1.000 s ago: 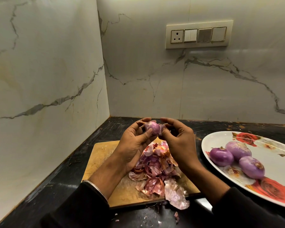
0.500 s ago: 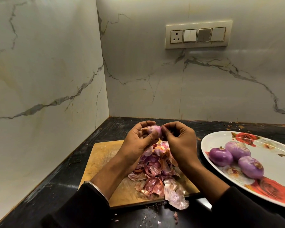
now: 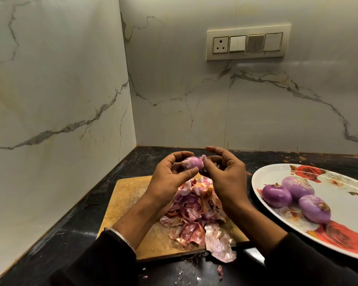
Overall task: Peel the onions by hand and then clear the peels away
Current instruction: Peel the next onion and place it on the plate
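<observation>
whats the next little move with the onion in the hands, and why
Probably pull the right hand away to strip off the loose flap of skin it pinches, then let that fall on the peel pile. The left hand holds the onion above the cutting board, and skin still clings to it, unlike the three peeled onions on the plate.

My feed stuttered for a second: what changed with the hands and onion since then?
Little. The left hand still grips the onion above the board; the right hand keeps pinching skin at its end, a flap now lifted. Peel pile and three onions on the plate unchanged.
</observation>
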Demonstrator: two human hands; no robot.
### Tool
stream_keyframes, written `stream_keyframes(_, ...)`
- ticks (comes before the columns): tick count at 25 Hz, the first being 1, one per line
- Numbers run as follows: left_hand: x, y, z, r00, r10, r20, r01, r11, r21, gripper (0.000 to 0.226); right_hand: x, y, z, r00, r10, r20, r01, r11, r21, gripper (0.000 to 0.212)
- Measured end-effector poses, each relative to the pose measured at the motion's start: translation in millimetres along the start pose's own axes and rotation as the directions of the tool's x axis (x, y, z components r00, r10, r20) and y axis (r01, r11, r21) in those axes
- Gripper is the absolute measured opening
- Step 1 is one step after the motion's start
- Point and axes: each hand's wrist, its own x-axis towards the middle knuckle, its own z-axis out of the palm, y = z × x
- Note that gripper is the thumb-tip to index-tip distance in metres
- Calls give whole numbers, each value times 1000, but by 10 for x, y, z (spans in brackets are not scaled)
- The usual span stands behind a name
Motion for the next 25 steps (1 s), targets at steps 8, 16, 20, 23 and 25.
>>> stream_keyframes(8,14,38,-3,999,-33,7,34,981,-189,42,-19,-22,-9,992,77,95,-81,996,36,11)
stream_keyframes(16,23,56,6,998,-64,9,64,974,-217,36,30,-54,-14,982,188,16,-189,973,132,22)
stream_keyframes(20,36,76,-12,993,-89,-72,72,974,-216,41,-18,1,29,990,45,136,-20,984,-177,22)
stream_keyframes(23,26,74,-10,994,-95,-61,83,981,-173,43,-37,18,55,971,-51,233,142,909,-392,33)
stream_keyframes(25,24,65,-8,993,-106,-45,98,984,-148,42,-54,35,63,957,-119,264,230,864,-447,28)
